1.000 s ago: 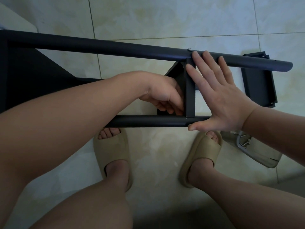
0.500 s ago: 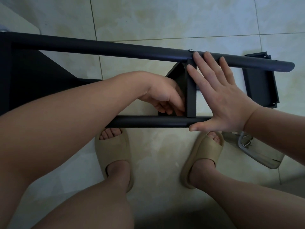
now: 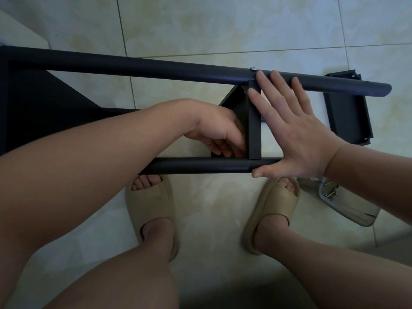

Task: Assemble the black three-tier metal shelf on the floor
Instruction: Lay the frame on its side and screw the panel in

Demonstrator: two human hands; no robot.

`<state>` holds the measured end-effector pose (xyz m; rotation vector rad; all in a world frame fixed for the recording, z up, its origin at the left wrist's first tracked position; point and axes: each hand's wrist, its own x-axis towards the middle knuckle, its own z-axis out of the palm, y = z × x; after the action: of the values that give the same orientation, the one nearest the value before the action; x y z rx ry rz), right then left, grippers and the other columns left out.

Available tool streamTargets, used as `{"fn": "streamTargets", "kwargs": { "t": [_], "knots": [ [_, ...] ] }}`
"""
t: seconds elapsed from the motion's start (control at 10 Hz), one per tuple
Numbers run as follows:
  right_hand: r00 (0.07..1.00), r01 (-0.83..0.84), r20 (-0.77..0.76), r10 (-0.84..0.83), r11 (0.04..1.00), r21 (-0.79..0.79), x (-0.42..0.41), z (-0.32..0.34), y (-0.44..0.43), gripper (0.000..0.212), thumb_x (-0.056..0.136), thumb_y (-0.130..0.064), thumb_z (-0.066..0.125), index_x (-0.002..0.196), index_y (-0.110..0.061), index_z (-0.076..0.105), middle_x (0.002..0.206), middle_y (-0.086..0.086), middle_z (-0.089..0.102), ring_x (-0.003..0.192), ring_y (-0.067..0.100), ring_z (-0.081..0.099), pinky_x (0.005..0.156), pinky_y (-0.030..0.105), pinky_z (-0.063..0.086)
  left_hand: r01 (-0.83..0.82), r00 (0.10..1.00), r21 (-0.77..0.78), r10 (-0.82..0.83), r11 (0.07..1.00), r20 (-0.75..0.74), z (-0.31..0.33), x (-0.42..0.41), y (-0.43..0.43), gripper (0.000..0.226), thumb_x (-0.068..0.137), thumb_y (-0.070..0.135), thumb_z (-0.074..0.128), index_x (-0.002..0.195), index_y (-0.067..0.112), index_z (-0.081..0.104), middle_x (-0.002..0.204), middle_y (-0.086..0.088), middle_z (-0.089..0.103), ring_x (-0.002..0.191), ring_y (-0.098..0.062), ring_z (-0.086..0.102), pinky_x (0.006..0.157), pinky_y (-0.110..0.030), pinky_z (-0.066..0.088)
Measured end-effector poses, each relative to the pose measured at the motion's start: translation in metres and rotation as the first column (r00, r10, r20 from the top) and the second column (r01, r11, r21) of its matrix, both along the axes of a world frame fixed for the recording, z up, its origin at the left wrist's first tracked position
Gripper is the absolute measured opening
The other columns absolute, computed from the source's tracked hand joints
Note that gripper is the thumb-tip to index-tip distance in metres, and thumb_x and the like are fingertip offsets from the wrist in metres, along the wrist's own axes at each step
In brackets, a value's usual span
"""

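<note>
The black shelf (image 3: pixel 51 117) lies on its side on the tiled floor (image 3: pixel 223 23), its end tier a dark slab at the far left, with the far tube (image 3: pixel 156 67) and the near tube (image 3: pixel 196 165) running rightward from it. The left hand (image 3: pixel 218 133) reaches in between the two tubes to the left face of the middle tier (image 3: pixel 254 123), its fingers curled tight at the tier's near corner. Whether they pinch a screw or only the metal lip is hidden, so I cannot tell. A screw head (image 3: pixel 253 68) sits on the far tube where that tier meets it, so the far joint looks fastened and the near one probably not yet. The right hand (image 3: pixel 298 134) is released and flat, fingers straight against the tier's right face and up onto the far tube, thumb lying along the near tube. Further right a loose tier (image 3: pixel 347 114) waits on the floor, and nearer the person a clear tub (image 3: pixel 356 210) holds spare screws (image 3: pixel 331 192). The risk is at the near corner: if the flat palm eases or pushes unevenly, the tier could twist out of line with the tube's hole, and a screw started blind could cross-thread or drop. The near tube, likely free at this end, could also roll away or pinch the curled fingers.
</note>
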<state>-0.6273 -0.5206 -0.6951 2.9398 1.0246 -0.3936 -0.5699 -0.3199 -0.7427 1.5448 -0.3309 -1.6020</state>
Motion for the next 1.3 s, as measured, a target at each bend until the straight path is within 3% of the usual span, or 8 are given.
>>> {"fn": "streamTargets", "kwargs": {
  "t": [0.3,0.6,0.9,1.3],
  "knots": [
    [1.0,0.005,-0.008,-0.005,1.0,0.002,-0.0002,0.0014,0.0007,0.129,0.075,-0.096,0.032,0.161,-0.004,0.009,0.168,0.021,0.0,0.156,0.041,-0.003,0.122,0.065,0.003,-0.01,1.0,-0.032,0.01,0.999,-0.004,0.0021,0.0031,0.0021,0.015,0.087,0.003,0.07,0.084,0.018,0.073,0.076,0.005,0.071,0.071,-0.009,0.061,0.077,-0.025,0.048],
    [1.0,0.006,-0.011,-0.006,1.0,-0.002,-0.0003,0.0014,0.0007,0.129,0.074,-0.096,0.032,0.162,-0.004,0.008,0.168,0.021,0.0,0.156,0.04,-0.004,0.123,0.064,0.003,-0.03,0.999,0.012,0.03,0.999,-0.034,0.0018,-0.0008,-0.0006,0.009,0.09,0.01,0.065,0.087,0.013,0.073,0.078,0.0,0.072,0.076,-0.017,0.058,0.082,-0.032,0.046],
    [1.0,0.008,-0.021,-0.009,1.0,-0.004,-0.0005,0.0016,0.0011,0.13,0.074,-0.096,0.031,0.161,-0.003,0.008,0.168,0.021,0.0,0.156,0.041,-0.004,0.122,0.065,0.003,-0.094,0.985,0.031,0.098,0.995,-0.141,0.0016,-0.0034,-0.0031,0.011,0.09,0.003,0.065,0.084,0.01,0.069,0.072,-0.002,0.068,0.064,-0.012,0.055,0.071,-0.024,0.047],
    [1.0,0.004,-0.01,-0.004,1.0,0.01,-0.0005,0.0005,0.0004,0.129,0.075,-0.097,0.03,0.161,-0.004,0.009,0.168,0.021,0.001,0.156,0.04,-0.004,0.122,0.065,0.003,-0.117,0.985,0.02,0.119,0.993,-0.126,0.005,-0.0036,-0.0046,0.013,0.089,-0.001,0.065,0.098,0.007,0.069,0.08,-0.006,0.067,0.074,-0.016,0.058,0.08,-0.03,0.05]
  ]
}}
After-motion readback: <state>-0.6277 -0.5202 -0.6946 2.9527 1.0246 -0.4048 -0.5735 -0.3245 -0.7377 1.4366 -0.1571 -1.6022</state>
